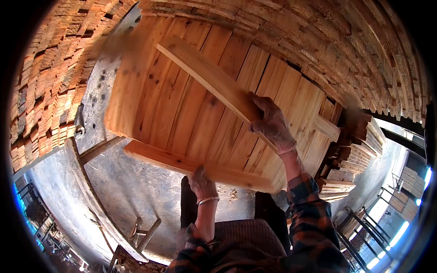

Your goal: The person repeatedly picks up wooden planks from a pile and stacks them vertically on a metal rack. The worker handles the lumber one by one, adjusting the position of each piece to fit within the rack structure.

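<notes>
Plaid sleeves [312, 218] reach in from the near side, a hand on each of two pieces.
I have the right hand [272, 123] clamped on the slanted plank [205, 70], thumb on its near side; most of its length runs far-left of that hand, across the laid planks [195, 118]. My left hand [202, 185] touches the near board [157, 158] along its near edge, wood extending to both sides; from here I can't tell whether those fingers are closed. Farther out, stacked wood [296, 27] lines the far side, with another stack [50, 68] at left.
</notes>
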`<action>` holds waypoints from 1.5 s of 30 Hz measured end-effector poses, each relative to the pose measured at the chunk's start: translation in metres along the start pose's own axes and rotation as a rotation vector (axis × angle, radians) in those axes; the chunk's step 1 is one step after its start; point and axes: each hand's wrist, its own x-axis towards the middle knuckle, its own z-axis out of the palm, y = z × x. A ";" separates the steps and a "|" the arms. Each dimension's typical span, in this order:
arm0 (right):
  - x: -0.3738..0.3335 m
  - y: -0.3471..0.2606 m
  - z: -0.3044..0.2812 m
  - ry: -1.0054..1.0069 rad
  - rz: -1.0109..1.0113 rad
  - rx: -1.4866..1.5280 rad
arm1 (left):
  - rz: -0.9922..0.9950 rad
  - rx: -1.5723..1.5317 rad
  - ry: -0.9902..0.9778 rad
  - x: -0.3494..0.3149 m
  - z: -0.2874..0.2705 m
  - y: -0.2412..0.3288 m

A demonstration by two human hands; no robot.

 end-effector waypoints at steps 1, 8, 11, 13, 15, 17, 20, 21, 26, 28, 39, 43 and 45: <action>0.004 -0.002 0.002 -0.007 -0.020 0.033 | -0.348 -0.487 0.128 0.014 0.010 0.002; 0.053 -0.019 0.018 -0.046 -0.237 -0.258 | -0.380 -0.692 0.079 0.002 -0.028 0.019; 0.104 -0.028 0.017 0.007 -0.495 -0.474 | -0.409 -0.788 0.019 -0.007 -0.058 0.036; 0.148 -0.046 0.023 0.034 -0.553 -0.651 | -0.456 -0.773 -0.083 -0.005 -0.069 0.063; 0.184 -0.072 0.056 0.011 -0.442 -0.856 | -0.446 -0.785 -0.088 0.000 -0.080 0.063; 0.202 -0.086 0.085 0.014 -0.273 -1.147 | -0.437 -0.826 -0.130 0.008 -0.071 0.084; 0.208 -0.058 0.090 0.281 -0.482 -1.211 | -0.351 -0.817 -0.174 0.029 -0.061 0.079; 0.195 -0.047 0.086 0.277 -0.546 -1.156 | -0.392 -0.821 -0.184 0.034 -0.060 0.086; 0.009 -0.019 0.143 -0.381 -0.440 -0.417 | -0.147 -0.603 -0.180 0.087 -0.081 0.091; -0.055 -0.041 0.165 -0.368 -0.475 -0.614 | -0.185 -0.780 -0.243 0.111 -0.073 0.115; -0.062 0.043 0.226 0.082 -0.357 -0.775 | 0.130 -0.324 -0.228 0.103 -0.097 0.086; -0.051 0.092 0.280 0.635 -0.304 -2.010 | 0.195 -0.127 -0.465 0.147 -0.114 0.064; -0.060 0.098 0.273 0.613 -0.396 -1.481 | 0.218 0.084 -0.460 0.117 -0.076 0.072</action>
